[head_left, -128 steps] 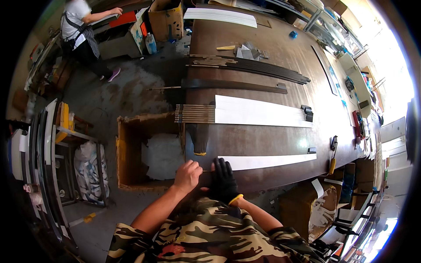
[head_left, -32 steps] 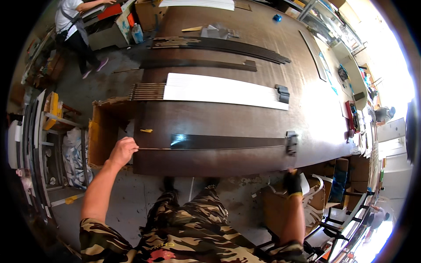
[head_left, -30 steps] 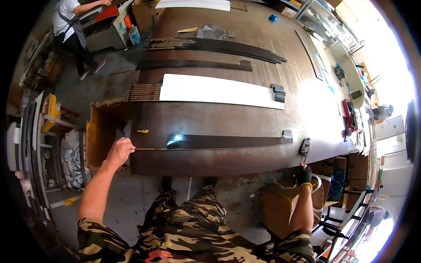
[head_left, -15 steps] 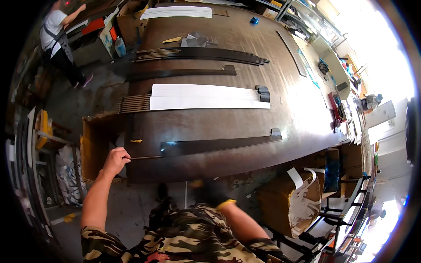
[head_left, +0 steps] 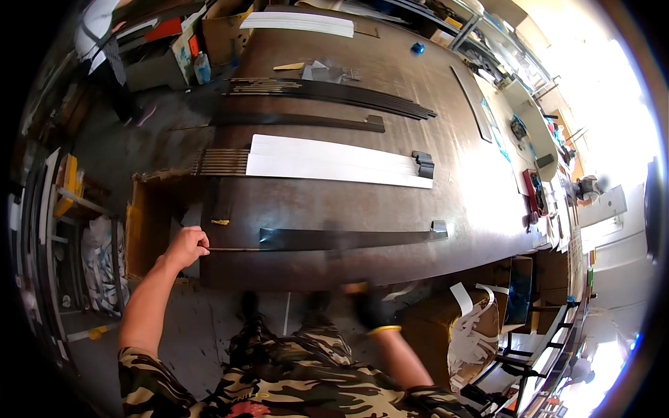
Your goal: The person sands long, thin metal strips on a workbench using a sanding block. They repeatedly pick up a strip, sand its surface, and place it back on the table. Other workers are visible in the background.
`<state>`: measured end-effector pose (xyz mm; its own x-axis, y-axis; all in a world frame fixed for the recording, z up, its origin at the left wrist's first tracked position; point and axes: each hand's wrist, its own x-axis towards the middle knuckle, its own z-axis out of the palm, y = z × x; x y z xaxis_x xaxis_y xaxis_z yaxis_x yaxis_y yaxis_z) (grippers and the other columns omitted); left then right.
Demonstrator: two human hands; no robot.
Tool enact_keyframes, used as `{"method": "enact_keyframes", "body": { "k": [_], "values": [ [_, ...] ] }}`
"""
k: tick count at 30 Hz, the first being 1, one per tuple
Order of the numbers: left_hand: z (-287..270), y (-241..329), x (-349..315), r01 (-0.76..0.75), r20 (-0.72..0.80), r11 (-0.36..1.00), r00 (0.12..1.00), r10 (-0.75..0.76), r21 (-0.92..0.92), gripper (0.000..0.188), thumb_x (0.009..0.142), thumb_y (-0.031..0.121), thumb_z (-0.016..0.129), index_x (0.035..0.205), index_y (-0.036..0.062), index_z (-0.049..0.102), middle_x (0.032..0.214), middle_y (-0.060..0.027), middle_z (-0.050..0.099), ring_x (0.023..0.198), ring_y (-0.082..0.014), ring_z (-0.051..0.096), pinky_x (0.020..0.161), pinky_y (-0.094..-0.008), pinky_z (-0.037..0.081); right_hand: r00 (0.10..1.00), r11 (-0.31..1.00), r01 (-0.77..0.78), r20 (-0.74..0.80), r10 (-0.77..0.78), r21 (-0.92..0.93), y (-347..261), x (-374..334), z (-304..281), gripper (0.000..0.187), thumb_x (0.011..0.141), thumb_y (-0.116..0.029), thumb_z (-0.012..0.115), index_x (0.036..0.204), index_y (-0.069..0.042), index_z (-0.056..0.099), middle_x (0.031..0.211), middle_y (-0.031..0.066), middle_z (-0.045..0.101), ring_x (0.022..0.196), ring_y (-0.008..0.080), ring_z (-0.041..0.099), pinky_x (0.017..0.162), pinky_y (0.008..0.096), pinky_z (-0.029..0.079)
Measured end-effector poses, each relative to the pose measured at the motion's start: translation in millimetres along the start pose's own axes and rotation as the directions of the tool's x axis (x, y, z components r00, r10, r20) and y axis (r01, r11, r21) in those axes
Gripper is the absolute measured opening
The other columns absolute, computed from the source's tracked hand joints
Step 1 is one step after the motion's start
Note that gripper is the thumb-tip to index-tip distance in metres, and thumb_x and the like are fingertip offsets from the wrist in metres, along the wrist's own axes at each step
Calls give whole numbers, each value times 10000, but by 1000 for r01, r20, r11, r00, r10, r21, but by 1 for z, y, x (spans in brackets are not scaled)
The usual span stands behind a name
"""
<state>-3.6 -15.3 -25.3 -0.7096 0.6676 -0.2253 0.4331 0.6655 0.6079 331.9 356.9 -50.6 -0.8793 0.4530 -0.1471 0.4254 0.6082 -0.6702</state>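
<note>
My left hand (head_left: 187, 247) is closed in a pinch on the end of a thin rod (head_left: 233, 249) at the table's near left edge. The rod runs rightward to a long dark flat strip (head_left: 376, 239) lying along the near side of the table. A small dark grey tab (head_left: 437, 227) stands at the strip's right end. My right hand (head_left: 366, 310), in a black glove with a yellow cuff, is below the table's front edge, apart from the strip. Its fingers are smeared by motion; something tan shows at their tips, too blurred to name.
White strips (head_left: 327, 159) on several rods lie mid-table (head_left: 293, 202), with dark strips (head_left: 362, 101) and more white strips (head_left: 300, 24) beyond. A cardboard box (head_left: 139, 230) stands at the left, another with white scraps (head_left: 425, 334) at the right. A person (head_left: 101, 42) stands far left.
My right hand has moved right and slightly outward from in front of my body. The dark strip's right end has shifted slightly nearer. My left hand keeps its pinch on the rod.
</note>
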Motion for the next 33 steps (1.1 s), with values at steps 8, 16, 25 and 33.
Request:
{"method": "enact_keyframes", "body": {
  "k": [8, 16, 25, 33],
  "values": [
    [-2, -7, 3, 121, 102, 992, 987, -124, 40, 209, 613, 12, 829, 739, 9, 662, 802, -113, 625, 786, -269, 632, 691, -366, 513, 984, 995, -98, 151, 97, -1, -20, 5, -45, 341, 866, -376, 664, 1043, -85, 651, 973, 157, 689, 948, 339, 652, 859, 423, 494],
    [-6, -1, 18, 196, 143, 973, 967, -212, 118, 239, 560, 60, 875, 680, 16, 673, 796, -122, 660, 784, -279, 653, 704, -370, 528, 731, 858, -511, -502, 462, 45, 193, 23, -186, 348, 927, -366, 617, 875, -25, 579, 715, 136, 573, 649, 298, 571, 587, 410, 451],
    [-2, 2, 24, 232, 102, 966, 965, -244, 115, 270, 517, 68, 900, 668, 17, 682, 743, -127, 664, 726, -267, 665, 679, -363, 528, 959, 957, 280, 69, -275, -75, -142, 12, 72, 357, 890, -406, 598, 1048, -87, 614, 966, 218, 680, 922, 409, 654, 743, 503, 509],
    [1, 4, 10, 232, 49, 968, 970, -237, 95, 294, 468, 25, 897, 618, 7, 645, 703, -115, 632, 660, -264, 643, 627, -361, 518, 910, 903, -400, -181, 372, -155, 39, 5, -92, 361, 896, -380, 663, 1014, -51, 571, 821, 194, 656, 788, 378, 655, 699, 422, 514]
  ]
}}
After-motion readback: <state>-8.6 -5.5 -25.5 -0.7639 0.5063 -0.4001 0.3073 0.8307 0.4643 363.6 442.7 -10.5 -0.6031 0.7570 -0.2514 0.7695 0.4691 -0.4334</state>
